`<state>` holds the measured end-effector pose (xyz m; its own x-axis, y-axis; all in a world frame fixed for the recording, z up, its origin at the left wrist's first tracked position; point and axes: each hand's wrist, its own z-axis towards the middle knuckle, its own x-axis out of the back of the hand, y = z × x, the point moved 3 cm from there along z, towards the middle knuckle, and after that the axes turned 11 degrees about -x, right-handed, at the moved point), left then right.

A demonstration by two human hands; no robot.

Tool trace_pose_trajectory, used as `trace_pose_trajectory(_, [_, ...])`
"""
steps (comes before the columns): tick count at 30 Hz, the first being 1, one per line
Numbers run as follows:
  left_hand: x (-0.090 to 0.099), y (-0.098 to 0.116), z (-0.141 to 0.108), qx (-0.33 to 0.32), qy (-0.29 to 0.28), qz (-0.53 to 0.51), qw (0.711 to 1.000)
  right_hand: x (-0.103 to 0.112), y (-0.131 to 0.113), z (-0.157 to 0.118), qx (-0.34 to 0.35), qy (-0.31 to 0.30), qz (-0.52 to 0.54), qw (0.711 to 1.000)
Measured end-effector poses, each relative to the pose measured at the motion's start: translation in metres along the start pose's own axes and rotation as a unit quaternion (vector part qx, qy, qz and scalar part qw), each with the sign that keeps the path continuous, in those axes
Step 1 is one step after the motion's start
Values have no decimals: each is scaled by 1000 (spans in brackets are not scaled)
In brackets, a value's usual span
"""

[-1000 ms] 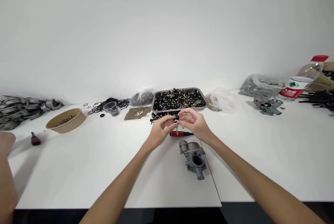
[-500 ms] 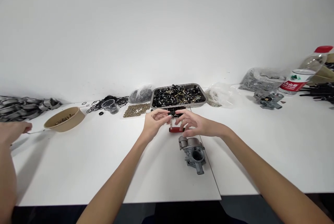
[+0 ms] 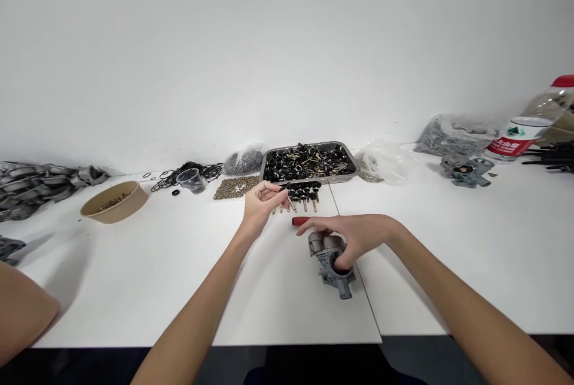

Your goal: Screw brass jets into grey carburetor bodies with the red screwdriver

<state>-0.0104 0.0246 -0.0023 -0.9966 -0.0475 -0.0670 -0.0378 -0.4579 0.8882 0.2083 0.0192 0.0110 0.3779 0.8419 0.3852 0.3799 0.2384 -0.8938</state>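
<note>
My left hand [image 3: 264, 208] is closed in a pinch on a small black-topped part with a thin metal stem [image 3: 290, 201], beside a row of similar parts [image 3: 305, 192] on the white table. My right hand [image 3: 345, 235] is over the grey metal carburetor [image 3: 336, 277], its thumb at the round bore and its fingers spread across the top. The fingers hide part of the body, and I cannot tell how firmly they grip. Just beyond the carburetor lies a red handle [image 3: 299, 221], partly covered by the right fingers.
Behind the row stands a metal tray [image 3: 309, 180] of black and brass parts. Brass pieces [image 3: 235, 188], a plastic cup [image 3: 191, 182] and a tan bowl [image 3: 116, 208] lie leftward. Another person's arm [image 3: 27, 307] is at far left. Another carburetor [image 3: 467, 171] and a bottle [image 3: 511, 140] are rightward.
My right hand has left the small parts and come down onto the carburetor. My left hand stays near the row with a small part. The other person's arm has pulled back toward the near edge.
</note>
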Motion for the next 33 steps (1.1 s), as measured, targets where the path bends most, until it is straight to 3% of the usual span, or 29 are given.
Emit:
trace_pose_trajectory(3, [1,0,1,-8,6,3,1000,-1,-4,2,-12,-22,-21,999])
trace_pose_trajectory(6, [3,-1,2,-13,13,0,1000,1,-8,6,-13,6,2,1000])
trace_pose_trajectory(11, [6,-1,3,-21,24,-2,999,7,-4,16,-19,150,139,979])
trace_pose_trajectory(14, [7,-1,3,-29,30,13,999,11,3,18,-43,237,145,960])
trace_pose_trajectory(17, [6,-1,2,-33,32,32,998,12,7,19,-42,276,130,951])
trace_pose_trajectory(33, [-10,1,-5,-27,-6,64,998,2,-1,18,-32,220,189,956])
